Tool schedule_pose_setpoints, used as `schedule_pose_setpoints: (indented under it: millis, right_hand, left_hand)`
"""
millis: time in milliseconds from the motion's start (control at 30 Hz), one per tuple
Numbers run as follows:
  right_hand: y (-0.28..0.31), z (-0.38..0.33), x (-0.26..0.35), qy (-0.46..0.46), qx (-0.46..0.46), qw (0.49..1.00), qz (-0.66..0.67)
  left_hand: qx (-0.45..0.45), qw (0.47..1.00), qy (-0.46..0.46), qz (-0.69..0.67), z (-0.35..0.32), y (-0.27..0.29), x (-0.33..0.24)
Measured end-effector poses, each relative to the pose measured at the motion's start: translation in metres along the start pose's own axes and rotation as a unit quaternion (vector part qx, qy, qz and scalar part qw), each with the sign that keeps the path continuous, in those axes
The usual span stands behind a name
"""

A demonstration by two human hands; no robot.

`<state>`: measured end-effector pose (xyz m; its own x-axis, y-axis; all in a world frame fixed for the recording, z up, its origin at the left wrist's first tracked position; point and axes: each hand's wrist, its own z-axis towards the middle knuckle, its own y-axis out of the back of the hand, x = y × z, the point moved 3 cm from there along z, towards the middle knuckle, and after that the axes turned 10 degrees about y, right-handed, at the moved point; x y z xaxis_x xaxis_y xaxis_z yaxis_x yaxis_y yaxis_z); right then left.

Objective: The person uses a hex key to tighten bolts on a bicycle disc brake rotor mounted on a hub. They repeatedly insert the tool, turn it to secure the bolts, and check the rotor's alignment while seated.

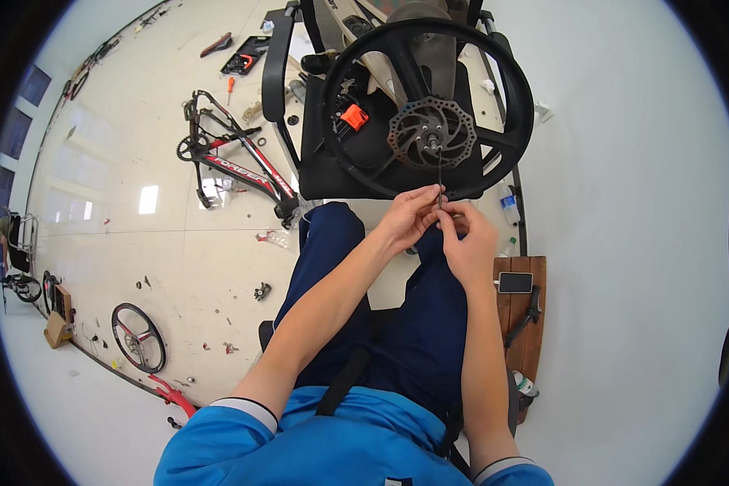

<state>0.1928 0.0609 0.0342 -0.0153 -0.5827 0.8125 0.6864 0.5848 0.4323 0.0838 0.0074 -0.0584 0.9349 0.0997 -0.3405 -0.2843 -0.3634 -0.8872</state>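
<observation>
A black spoked bicycle wheel (419,61) rests on a black office chair (340,182) in front of me. The disc brake rotor (405,134) on its hub faces up. My left hand (411,217) and my right hand (470,241) meet just below the wheel's near rim. Both are closed, fingertips pinched around a thin dark rod (440,174) that points up toward the hub. Whether the rod's far end touches the rotor or hub, I cannot tell. Its lower end is hidden by my fingers.
A black and red bike frame (239,166) lies on the floor to the left. An orange-and-black object (354,117) sits on the chair seat. At right, a wooden bench (535,348) carries a phone (515,283). Another wheel (118,324) lies at lower left; a white wall rises at right.
</observation>
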Motion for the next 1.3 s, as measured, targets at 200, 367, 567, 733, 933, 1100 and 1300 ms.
schedule_pose_setpoints:
  millis: [200,367,567,733,933,1100,1300]
  right_hand:
    - [0.005,0.000,-0.018,-0.058,-0.023,0.994,0.093]
    - [0.004,0.001,-0.022,-0.061,0.017,0.994,0.091]
    - [0.006,0.012,-0.001,-0.048,0.061,0.994,0.080]
    - [0.010,0.028,0.006,-0.033,0.096,0.992,0.072]
    - [0.014,0.020,-0.001,-0.058,0.130,0.990,0.026]
    - [0.013,0.040,0.011,-0.108,0.183,0.958,0.193]
    - [-0.011,-0.011,0.002,-0.115,0.275,0.935,0.192]
  left_hand:
    - [-0.042,0.995,0.007,0.090,-0.027,-0.008,-0.002]
    - [-0.191,0.963,0.049,0.183,-0.070,0.060,0.026]
    - [-0.212,0.946,0.084,0.231,-0.083,0.065,0.060]
    - [-0.191,0.935,0.109,0.279,-0.076,0.070,0.062]
    - [-0.202,0.919,0.115,0.318,-0.080,0.078,0.064]
    - [-0.181,0.934,0.096,0.292,-0.091,0.077,0.059]
    - [-0.178,0.958,-0.014,0.223,-0.109,0.060,0.051]
